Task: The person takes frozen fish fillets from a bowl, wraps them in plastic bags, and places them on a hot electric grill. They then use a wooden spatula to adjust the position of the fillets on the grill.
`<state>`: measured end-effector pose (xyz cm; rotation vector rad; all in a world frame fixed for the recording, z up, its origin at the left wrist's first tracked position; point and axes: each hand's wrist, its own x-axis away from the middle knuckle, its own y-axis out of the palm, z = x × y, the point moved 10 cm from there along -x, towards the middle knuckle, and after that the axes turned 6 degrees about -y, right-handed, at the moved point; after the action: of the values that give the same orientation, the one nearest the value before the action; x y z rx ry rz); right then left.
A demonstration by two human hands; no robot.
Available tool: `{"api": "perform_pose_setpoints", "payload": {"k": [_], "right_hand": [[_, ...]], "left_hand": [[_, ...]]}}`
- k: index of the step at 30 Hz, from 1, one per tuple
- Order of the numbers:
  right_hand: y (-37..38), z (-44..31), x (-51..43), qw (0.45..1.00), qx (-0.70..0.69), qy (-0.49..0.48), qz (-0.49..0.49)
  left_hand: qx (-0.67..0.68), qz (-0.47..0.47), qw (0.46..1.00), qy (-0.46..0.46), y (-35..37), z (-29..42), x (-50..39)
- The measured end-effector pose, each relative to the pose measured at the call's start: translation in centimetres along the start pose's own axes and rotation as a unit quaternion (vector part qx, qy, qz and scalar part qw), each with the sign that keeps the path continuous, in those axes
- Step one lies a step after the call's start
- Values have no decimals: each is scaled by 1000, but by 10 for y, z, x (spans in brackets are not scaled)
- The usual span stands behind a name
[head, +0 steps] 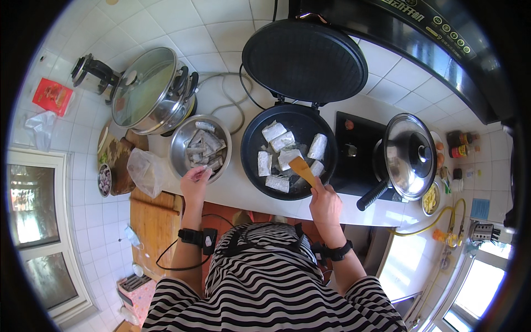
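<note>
My right hand (326,203) grips a wooden spatula (303,169), its flat blade over the round black electric griddle (249,174). Several silvery fish pieces (274,131) lie apart from one another in the griddle. The blade partly covers a piece near the middle (286,159). My left hand (195,182) is at the near rim of a stainless steel bowl (176,159), its fingertips just over the inside. More cut fish pieces (211,142) are heaped in that bowl. Whether the left fingers pinch a piece or the rim is not clear.
The griddle's lid (305,62) stands raised behind it. A lidded pan (408,155) sits on the black cooktop (352,166) at right, handle towards me. On the left are a steel steamer pot (166,112), a plastic bag (145,170) and a cutting board (120,174). A cord (224,108) runs behind the bowl.
</note>
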<state>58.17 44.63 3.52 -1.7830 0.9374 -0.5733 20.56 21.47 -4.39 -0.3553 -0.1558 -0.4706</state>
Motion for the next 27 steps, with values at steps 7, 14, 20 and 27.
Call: {"api": "perform_pose_setpoints", "payload": {"k": [7, 14, 20, 27], "right_hand": [[-10, 16, 29, 996, -86, 5, 33], [-19, 66, 74, 974, -190, 67, 108], [22, 144, 121, 937, -231, 213, 153], [63, 208, 129, 946, -163, 204, 194]], "left_hand": [[22, 1, 1000, -1, -3, 5, -7], [-3, 23, 999, -23, -22, 3, -9], [24, 36, 999, -32, -44, -1, -7], [-4, 57, 998, -32, -67, 4, 3]]}}
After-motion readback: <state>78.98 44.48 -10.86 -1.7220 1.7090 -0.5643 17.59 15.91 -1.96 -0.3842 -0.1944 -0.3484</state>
